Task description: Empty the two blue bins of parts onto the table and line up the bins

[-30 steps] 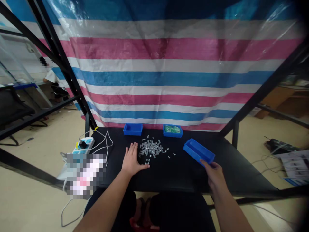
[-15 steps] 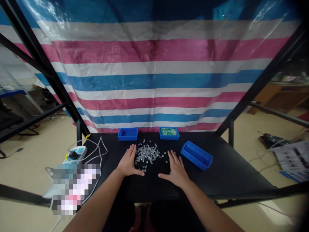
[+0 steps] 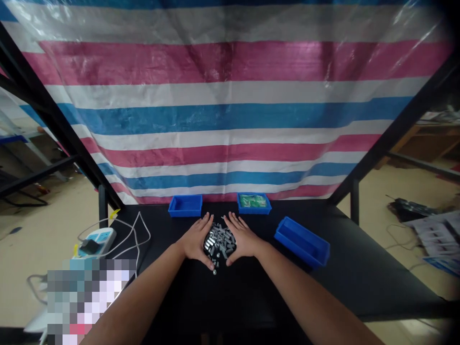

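- On the black surface (image 3: 359, 278), at 12 o'clock, one blue bin (image 3: 185, 205) shows nothing inside; another bin (image 3: 254, 203) holds green pieces, too small to identify.
- Left hand (image 3: 196, 238) and right hand (image 3: 241, 237), fingers spread flat, cup the grey screw pile (image 3: 219, 241), partly hiding it.

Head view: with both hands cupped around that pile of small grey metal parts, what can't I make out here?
- Pile of grey metal parts: too small to tell the type or count; its edges are hidden by the left hand and right hand.
- Far right blue bin: green contents too small to identify.
- Left blue bin: its near wall hides the floor.
- Area beside the power strip: pixelated.
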Action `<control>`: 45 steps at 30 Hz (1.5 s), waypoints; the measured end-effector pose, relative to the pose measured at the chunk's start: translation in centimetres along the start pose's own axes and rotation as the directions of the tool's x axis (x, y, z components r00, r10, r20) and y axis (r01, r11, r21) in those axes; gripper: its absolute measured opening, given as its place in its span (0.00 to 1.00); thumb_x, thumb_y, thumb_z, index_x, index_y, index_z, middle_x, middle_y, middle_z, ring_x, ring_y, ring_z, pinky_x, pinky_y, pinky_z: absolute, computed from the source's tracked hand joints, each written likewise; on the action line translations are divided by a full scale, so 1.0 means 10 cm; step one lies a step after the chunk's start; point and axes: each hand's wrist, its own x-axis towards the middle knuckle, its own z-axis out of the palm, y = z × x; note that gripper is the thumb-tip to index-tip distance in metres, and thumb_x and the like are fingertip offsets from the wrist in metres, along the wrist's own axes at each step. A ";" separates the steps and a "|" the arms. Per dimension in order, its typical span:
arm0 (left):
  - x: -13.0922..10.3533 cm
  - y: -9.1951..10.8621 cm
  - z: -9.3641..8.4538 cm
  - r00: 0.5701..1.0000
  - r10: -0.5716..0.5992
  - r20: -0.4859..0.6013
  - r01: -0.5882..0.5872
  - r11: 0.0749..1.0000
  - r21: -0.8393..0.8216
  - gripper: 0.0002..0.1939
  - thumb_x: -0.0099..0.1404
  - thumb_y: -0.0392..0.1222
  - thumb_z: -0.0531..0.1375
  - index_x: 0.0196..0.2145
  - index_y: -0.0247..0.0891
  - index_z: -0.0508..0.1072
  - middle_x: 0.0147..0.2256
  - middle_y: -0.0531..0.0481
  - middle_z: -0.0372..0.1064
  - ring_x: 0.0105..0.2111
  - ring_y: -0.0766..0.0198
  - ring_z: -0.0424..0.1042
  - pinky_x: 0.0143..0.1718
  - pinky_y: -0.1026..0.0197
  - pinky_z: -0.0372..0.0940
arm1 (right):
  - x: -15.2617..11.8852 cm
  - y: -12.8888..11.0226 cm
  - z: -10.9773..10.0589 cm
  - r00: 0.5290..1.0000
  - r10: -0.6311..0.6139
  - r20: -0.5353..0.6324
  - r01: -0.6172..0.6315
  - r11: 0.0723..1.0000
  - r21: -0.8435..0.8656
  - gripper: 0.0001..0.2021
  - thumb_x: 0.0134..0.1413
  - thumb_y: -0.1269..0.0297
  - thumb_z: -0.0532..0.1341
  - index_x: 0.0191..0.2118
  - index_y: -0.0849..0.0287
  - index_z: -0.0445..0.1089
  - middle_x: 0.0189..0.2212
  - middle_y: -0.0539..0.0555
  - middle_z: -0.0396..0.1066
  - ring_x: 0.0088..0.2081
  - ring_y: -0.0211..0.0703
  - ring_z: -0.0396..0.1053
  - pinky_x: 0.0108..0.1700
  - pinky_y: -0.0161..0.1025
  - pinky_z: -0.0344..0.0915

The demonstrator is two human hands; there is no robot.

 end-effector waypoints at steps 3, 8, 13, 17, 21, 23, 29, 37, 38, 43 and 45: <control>0.05 0.00 0.00 1.000 0.027 -0.008 -0.027 1.000 0.003 0.85 0.32 0.78 0.68 0.72 0.34 0.28 0.71 0.28 0.27 0.71 0.36 0.34 0.69 0.35 0.39 | 0.11 0.00 0.01 1.000 -0.025 -0.006 0.025 1.000 0.001 0.77 0.25 0.32 0.72 0.73 0.63 0.27 0.72 0.68 0.19 0.72 0.63 0.21 0.71 0.58 0.24; 0.13 0.00 0.05 0.998 0.056 -0.034 -0.057 0.998 -0.013 0.79 0.40 0.73 0.69 0.72 0.35 0.27 0.72 0.32 0.30 0.71 0.38 0.39 0.70 0.37 0.39 | 0.22 0.00 0.07 0.993 -0.097 -0.065 0.098 0.995 0.013 0.72 0.29 0.35 0.72 0.74 0.61 0.35 0.73 0.66 0.28 0.73 0.63 0.27 0.71 0.58 0.23; 0.17 -0.01 0.08 0.999 0.051 -0.014 -0.052 0.996 -0.079 0.80 0.39 0.71 0.71 0.72 0.35 0.27 0.72 0.31 0.33 0.70 0.36 0.41 0.70 0.35 0.38 | 0.29 0.01 0.11 0.978 -0.156 -0.138 0.166 0.984 0.063 0.69 0.29 0.38 0.74 0.73 0.59 0.39 0.72 0.63 0.41 0.73 0.64 0.33 0.71 0.60 0.25; 0.14 0.02 0.08 0.999 0.023 -0.035 -0.028 0.988 -0.151 0.77 0.41 0.70 0.71 0.73 0.38 0.31 0.72 0.34 0.36 0.70 0.35 0.44 0.69 0.35 0.43 | 0.28 0.03 0.13 0.965 -0.170 -0.199 0.200 0.970 0.140 0.65 0.28 0.40 0.75 0.71 0.60 0.47 0.69 0.65 0.52 0.71 0.61 0.43 0.72 0.58 0.33; 0.10 0.06 0.07 0.995 0.040 -0.096 -0.057 0.980 -0.189 0.70 0.44 0.68 0.71 0.73 0.41 0.38 0.70 0.36 0.46 0.67 0.38 0.52 0.67 0.39 0.52 | 0.25 0.03 0.16 0.963 -0.138 -0.232 0.185 0.964 0.193 0.59 0.29 0.42 0.76 0.67 0.59 0.54 0.67 0.66 0.55 0.69 0.61 0.50 0.71 0.58 0.44; 0.08 0.09 0.06 0.988 0.059 -0.140 -0.086 0.978 -0.191 0.64 0.47 0.65 0.71 0.72 0.41 0.45 0.67 0.37 0.53 0.65 0.41 0.56 0.65 0.41 0.55 | 0.22 0.00 0.17 0.962 -0.112 -0.250 0.167 0.964 0.209 0.55 0.29 0.44 0.77 0.65 0.57 0.59 0.66 0.65 0.57 0.67 0.63 0.54 0.68 0.59 0.50; -0.02 0.23 0.02 0.970 0.076 -0.230 -0.117 0.978 -0.174 0.42 0.56 0.59 0.69 0.64 0.41 0.64 0.57 0.41 0.70 0.55 0.49 0.69 0.59 0.46 0.63 | 0.09 -0.12 0.20 0.925 -0.150 -0.350 0.240 0.943 0.230 0.33 0.42 0.54 0.75 0.56 0.53 0.69 0.59 0.58 0.68 0.62 0.56 0.64 0.64 0.54 0.60; -0.20 0.33 0.13 0.937 -0.043 -0.347 -0.009 0.989 -0.145 0.29 0.62 0.58 0.65 0.56 0.42 0.73 0.53 0.43 0.75 0.53 0.51 0.74 0.56 0.50 0.68 | -0.06 -0.24 0.32 0.886 -0.158 -0.436 0.261 0.947 0.188 0.25 0.52 0.57 0.70 0.56 0.52 0.71 0.60 0.57 0.69 0.63 0.55 0.63 0.66 0.57 0.57; -0.21 0.33 0.14 0.935 -0.046 -0.352 -0.007 0.989 -0.147 0.28 0.63 0.57 0.64 0.56 0.42 0.73 0.54 0.43 0.75 0.53 0.51 0.74 0.56 0.50 0.68 | -0.07 -0.25 0.32 0.885 -0.157 -0.438 0.258 0.948 0.184 0.25 0.53 0.57 0.69 0.57 0.53 0.71 0.60 0.57 0.68 0.64 0.55 0.63 0.66 0.58 0.57; -0.26 0.36 0.10 0.920 -0.017 -0.391 -0.041 0.989 -0.140 0.28 0.66 0.54 0.61 0.59 0.40 0.70 0.56 0.42 0.72 0.56 0.52 0.71 0.60 0.48 0.66 | -0.18 -0.28 0.32 0.884 -0.071 -0.462 0.173 0.968 0.183 0.32 0.52 0.47 0.68 0.59 0.56 0.68 0.65 0.61 0.61 0.68 0.58 0.55 0.67 0.58 0.55; -0.34 0.35 0.09 0.915 -0.036 -0.402 -0.013 0.993 -0.117 0.34 0.63 0.57 0.63 0.62 0.39 0.67 0.59 0.40 0.68 0.60 0.48 0.67 0.63 0.45 0.62 | -0.25 -0.29 0.33 0.889 -0.013 -0.459 0.104 0.980 0.173 0.40 0.46 0.41 0.70 0.62 0.56 0.65 0.67 0.63 0.57 0.69 0.61 0.51 0.68 0.61 0.51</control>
